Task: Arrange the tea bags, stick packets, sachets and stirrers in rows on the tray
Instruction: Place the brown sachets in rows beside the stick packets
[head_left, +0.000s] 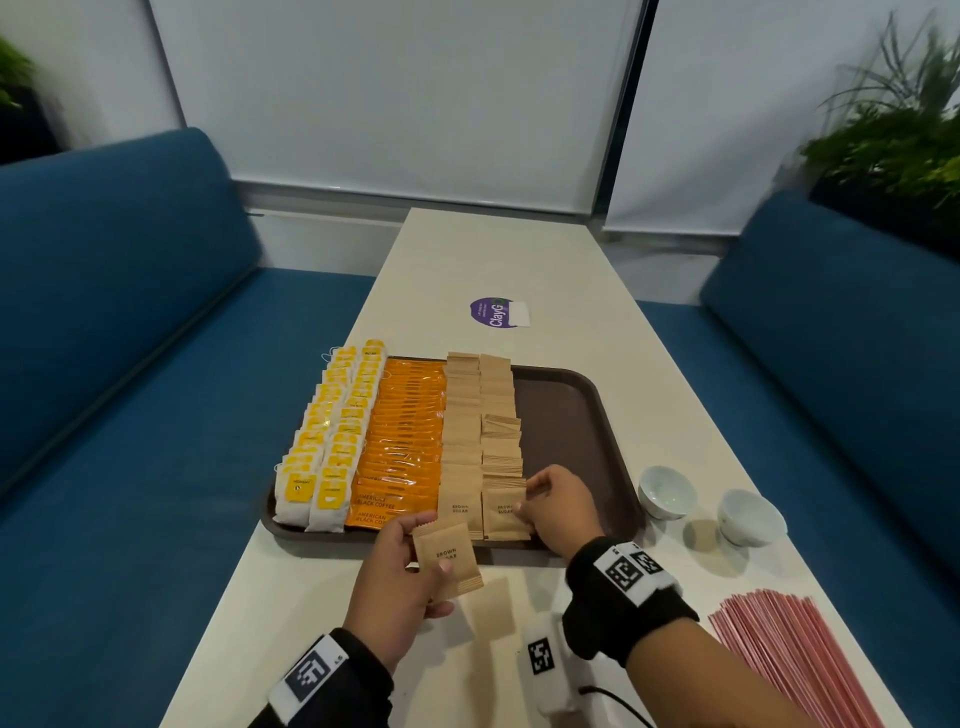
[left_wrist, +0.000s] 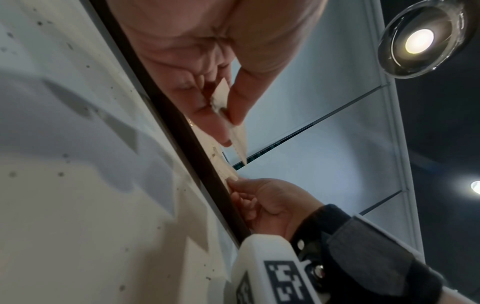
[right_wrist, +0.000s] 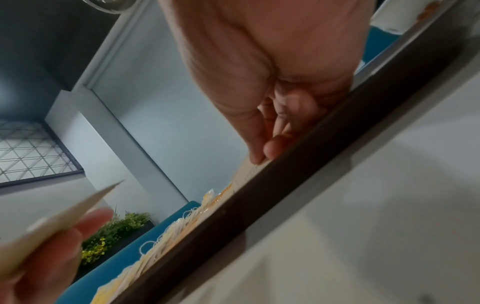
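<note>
Now squaring the nearest tan paper brown-sugar sachet on the brown plastic tray, right hand pinching its edge; left hand gripping a spare sachet. Best overlapped evenly, flush with neighbours.

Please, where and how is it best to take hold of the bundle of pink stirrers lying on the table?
Probably grip the pink stirrers around the middle of the bundle, coming from above with the right hand, fingers across their length. They are long, thin, loose and flat, so an end grip would likely let them fan.
</note>
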